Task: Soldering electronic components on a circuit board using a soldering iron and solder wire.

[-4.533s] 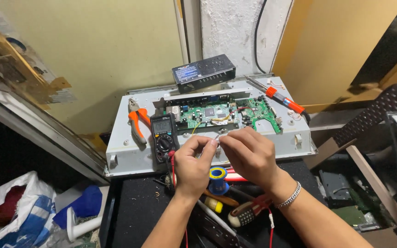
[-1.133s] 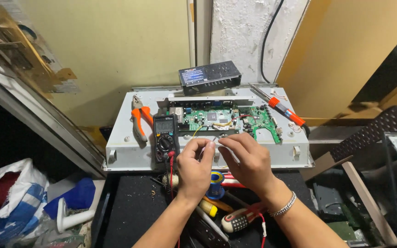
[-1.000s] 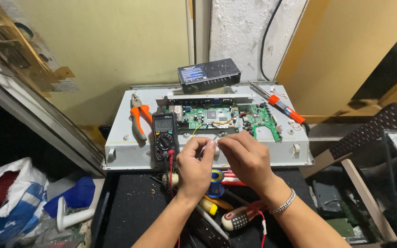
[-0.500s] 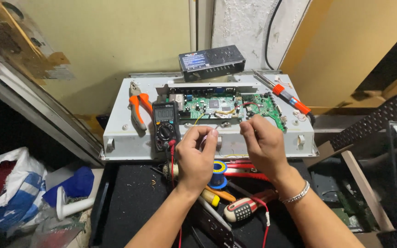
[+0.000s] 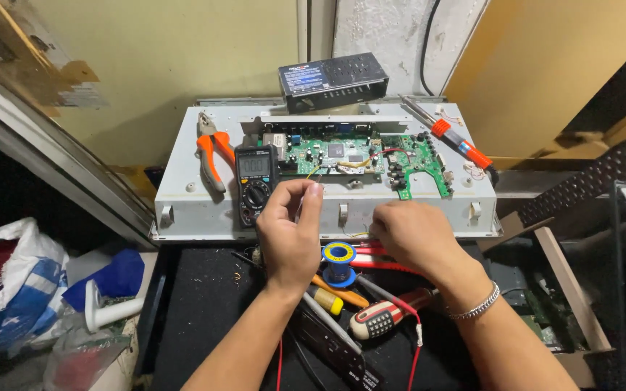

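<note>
My left hand (image 5: 291, 233) is raised over the front edge of the white metal panel (image 5: 182, 199), thumb and fingertips pinched on a small thin piece, too small to identify. It hovers just right of the black multimeter (image 5: 255, 182). My right hand (image 5: 411, 233) lies palm down at the panel's front edge, its fingers curled over a red probe (image 5: 362, 251) beside the blue solder spool (image 5: 340, 256). Whether it grips the probe is hidden. A green circuit board (image 5: 360, 155) sits on the panel behind both hands.
Orange-handled pliers (image 5: 211, 153) lie left of the meter. An orange-handled tool (image 5: 459, 145) lies at the panel's right, and a black box (image 5: 333, 77) stands behind. Screwdrivers (image 5: 380, 318) and red leads lie on the black surface (image 5: 197, 304). Bags (image 5: 16, 289) fill the left.
My hands were together over the panel's front with a small piece; they have separated. The right hand has dropped to the red probe by the spool, while the left stays pinched.
</note>
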